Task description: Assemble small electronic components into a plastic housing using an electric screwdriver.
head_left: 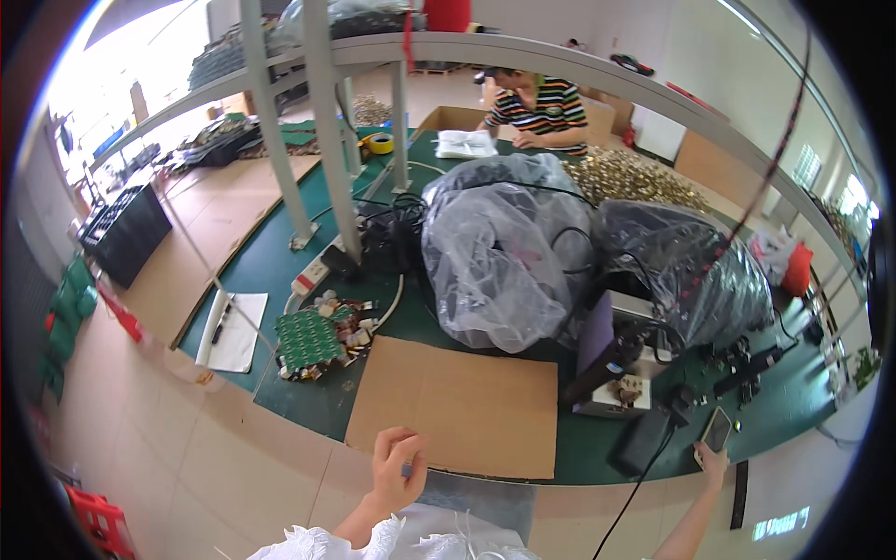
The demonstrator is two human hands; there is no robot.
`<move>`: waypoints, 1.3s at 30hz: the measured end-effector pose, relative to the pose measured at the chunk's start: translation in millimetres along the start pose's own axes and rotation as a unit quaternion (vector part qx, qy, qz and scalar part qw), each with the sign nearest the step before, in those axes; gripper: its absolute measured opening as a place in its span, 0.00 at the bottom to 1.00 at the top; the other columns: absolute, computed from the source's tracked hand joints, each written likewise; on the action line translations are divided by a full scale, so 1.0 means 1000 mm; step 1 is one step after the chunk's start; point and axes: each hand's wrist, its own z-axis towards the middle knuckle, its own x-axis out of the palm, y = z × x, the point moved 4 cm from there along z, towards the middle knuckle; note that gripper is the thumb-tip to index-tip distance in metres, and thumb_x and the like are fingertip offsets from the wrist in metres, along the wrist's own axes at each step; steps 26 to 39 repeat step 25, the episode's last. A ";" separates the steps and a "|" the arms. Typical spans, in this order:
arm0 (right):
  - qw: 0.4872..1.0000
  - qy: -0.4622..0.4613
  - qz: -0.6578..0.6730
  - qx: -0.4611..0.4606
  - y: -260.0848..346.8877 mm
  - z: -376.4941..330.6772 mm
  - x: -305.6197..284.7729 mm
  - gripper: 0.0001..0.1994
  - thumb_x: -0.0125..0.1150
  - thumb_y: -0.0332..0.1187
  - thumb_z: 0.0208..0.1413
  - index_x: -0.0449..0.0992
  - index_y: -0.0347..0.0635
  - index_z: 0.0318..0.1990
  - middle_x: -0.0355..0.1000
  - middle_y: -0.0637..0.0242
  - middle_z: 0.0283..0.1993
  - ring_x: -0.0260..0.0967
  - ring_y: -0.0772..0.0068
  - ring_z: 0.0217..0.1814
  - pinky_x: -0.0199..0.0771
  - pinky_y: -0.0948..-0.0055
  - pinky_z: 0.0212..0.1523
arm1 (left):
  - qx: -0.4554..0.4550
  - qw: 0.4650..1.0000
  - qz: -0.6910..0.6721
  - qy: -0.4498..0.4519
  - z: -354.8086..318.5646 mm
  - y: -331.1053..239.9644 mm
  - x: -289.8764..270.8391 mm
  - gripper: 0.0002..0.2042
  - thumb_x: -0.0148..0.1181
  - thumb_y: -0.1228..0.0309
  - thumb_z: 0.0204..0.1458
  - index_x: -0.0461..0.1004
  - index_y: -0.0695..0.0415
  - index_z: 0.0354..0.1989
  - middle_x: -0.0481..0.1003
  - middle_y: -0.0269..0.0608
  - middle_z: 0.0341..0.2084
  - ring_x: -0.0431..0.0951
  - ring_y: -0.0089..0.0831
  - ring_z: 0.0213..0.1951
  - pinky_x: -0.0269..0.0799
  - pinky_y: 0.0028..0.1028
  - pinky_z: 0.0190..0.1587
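Observation:
My left hand (397, 469) is raised in front of my chest at the near edge of a brown cardboard sheet (457, 403) that lies on the green table (280, 252). Its fingers are curled together and I see nothing in them. My right hand (713, 457) reaches to the table's front right edge and holds a phone (717, 430) by its lower end. A black box (641, 441) with a cable sits just left of the phone.
Green circuit boards (310, 341) lie left of the cardboard. Two large bags of clear plastic (509, 252) fill the table's middle, with a small machine (611, 359) in front. A person in a striped shirt (539, 107) works at the far end. Metal frame posts (331, 131) stand on the table.

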 end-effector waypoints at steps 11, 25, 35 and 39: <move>0.832 0.273 0.459 -0.148 0.049 -0.200 -0.105 0.24 0.54 0.42 0.50 0.67 0.31 0.49 0.67 0.62 0.39 0.63 0.67 0.40 0.62 0.70 0.38 | -0.112 0.975 -0.159 0.108 -0.013 0.016 0.010 0.15 0.53 0.86 0.42 0.73 0.58 0.39 0.69 0.44 0.34 0.72 0.38 0.35 0.69 0.28 0.34; 0.763 0.430 0.076 -0.477 0.334 -0.391 0.008 0.53 0.75 0.39 0.23 0.52 0.45 0.63 0.59 0.55 0.57 0.59 0.53 0.59 0.57 0.63 0.60 | -0.242 0.860 0.423 -0.149 0.091 0.280 -0.267 0.24 0.63 0.71 0.41 0.65 0.53 0.50 0.66 0.49 0.44 0.65 0.44 0.50 0.59 0.38 0.54; 0.763 0.430 0.076 -0.477 0.334 -0.391 0.008 0.53 0.75 0.39 0.23 0.52 0.45 0.63 0.59 0.55 0.57 0.59 0.53 0.59 0.57 0.63 0.60 | -0.242 0.860 0.423 -0.149 0.091 0.280 -0.267 0.24 0.63 0.71 0.41 0.65 0.53 0.50 0.66 0.49 0.44 0.65 0.44 0.50 0.59 0.38 0.54; 0.763 0.430 0.076 -0.477 0.334 -0.391 0.008 0.53 0.75 0.39 0.23 0.52 0.45 0.63 0.59 0.55 0.57 0.59 0.53 0.59 0.57 0.63 0.60 | -0.242 0.860 0.423 -0.149 0.091 0.280 -0.267 0.24 0.63 0.71 0.41 0.65 0.53 0.50 0.66 0.49 0.44 0.65 0.44 0.50 0.59 0.38 0.54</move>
